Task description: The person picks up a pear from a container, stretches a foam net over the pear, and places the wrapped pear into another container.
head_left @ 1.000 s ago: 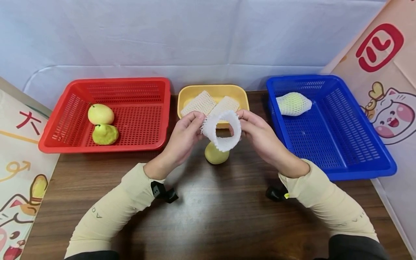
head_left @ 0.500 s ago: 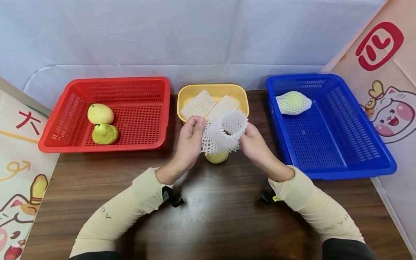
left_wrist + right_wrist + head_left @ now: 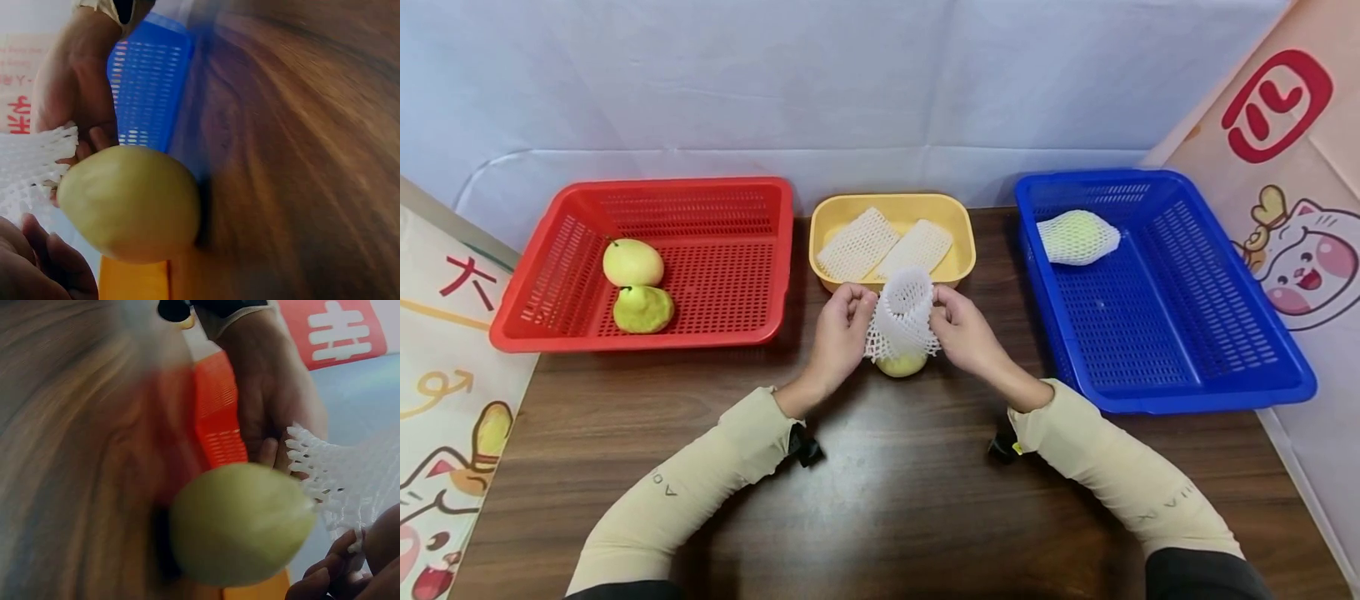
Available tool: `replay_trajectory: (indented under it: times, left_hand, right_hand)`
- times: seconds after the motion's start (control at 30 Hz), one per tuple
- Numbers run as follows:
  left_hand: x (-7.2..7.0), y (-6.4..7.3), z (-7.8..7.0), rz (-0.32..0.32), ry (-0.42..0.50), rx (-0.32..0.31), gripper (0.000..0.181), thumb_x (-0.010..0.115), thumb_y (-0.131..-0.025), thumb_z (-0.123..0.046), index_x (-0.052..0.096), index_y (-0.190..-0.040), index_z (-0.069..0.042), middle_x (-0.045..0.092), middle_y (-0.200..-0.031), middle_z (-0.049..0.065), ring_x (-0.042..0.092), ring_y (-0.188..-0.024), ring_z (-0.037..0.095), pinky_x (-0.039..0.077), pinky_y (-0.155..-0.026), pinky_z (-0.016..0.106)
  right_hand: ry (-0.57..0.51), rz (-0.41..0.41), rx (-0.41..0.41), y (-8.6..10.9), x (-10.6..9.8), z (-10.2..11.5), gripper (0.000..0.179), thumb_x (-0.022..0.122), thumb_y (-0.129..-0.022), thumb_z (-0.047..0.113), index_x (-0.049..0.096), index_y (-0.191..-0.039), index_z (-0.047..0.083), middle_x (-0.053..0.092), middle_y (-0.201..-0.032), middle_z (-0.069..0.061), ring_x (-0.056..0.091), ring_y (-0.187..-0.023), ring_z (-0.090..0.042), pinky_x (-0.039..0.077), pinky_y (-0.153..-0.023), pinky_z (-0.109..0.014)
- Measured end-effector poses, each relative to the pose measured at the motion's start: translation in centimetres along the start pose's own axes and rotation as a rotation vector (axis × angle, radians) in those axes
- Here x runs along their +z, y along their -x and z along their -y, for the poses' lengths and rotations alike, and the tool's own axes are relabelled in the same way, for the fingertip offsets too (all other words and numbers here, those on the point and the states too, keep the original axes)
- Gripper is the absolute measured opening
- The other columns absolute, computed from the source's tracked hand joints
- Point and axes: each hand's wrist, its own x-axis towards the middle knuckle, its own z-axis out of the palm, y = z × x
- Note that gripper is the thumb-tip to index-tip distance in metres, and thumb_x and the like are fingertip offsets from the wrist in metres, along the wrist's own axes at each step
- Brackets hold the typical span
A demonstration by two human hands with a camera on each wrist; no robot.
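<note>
A white foam fruit net [image 3: 904, 321] is stretched between both hands, over the top of a pale yellow-green pear [image 3: 901, 365] standing on the table. My left hand [image 3: 842, 329] pinches the net's left side, and my right hand [image 3: 964, 329] pinches its right side. In the left wrist view, the pear [image 3: 131, 203] shows bare below the net's frayed lower edge [image 3: 37, 159]. From the right wrist, the net [image 3: 350, 478] sits around the pear's tip, with most of the pear [image 3: 244, 525] uncovered.
A red basket [image 3: 722, 337] at left holds two pears [image 3: 638, 287]. Behind the hands, a yellow tray [image 3: 951, 208] holds two flat foam nets [image 3: 859, 242]. The blue basket [image 3: 1172, 400] at right contains a netted pear [image 3: 1078, 237].
Both hands have turned the net from facing its opening forward to upright and lowered it onto the pear's top. The hands have drawn closer together.
</note>
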Motion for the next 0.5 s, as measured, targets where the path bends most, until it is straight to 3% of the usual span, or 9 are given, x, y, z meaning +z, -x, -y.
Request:
replay_trajectory:
  times: [0.23, 0.5]
  left_hand:
    - [0.0, 0.1, 0.8, 0.023, -0.244, 0.028, 0.013, 0.059, -0.105, -0.015, 0.06, -0.099, -0.003, 0.058, -0.075, 0.005, 0.05, -0.065, 0.015, 0.042, -0.061, 0.027]
    - [0.1, 0.3, 1.8, 0.102, -0.378, 0.007, 0.005, 0.058, -0.103, -0.008, 0.06, -0.1, -0.005, 0.057, -0.077, 0.003, 0.053, -0.063, 0.015, 0.045, -0.06, 0.028]
  right_hand:
    - [0.14, 0.013, 0.047, -0.3, -0.1, -1.4, 0.018, 0.043, -0.098, -0.003, 0.059, -0.105, -0.004, 0.043, -0.055, 0.003, 0.037, -0.046, -0.006, 0.029, -0.045, -0.021]
    - [0.311, -0.017, -0.004, -0.5, -0.1, -2.4, 0.015, 0.044, -0.097, -0.001, 0.058, -0.097, 0.003, 0.042, -0.061, 0.002, 0.041, -0.051, -0.01, 0.034, -0.052, -0.025]
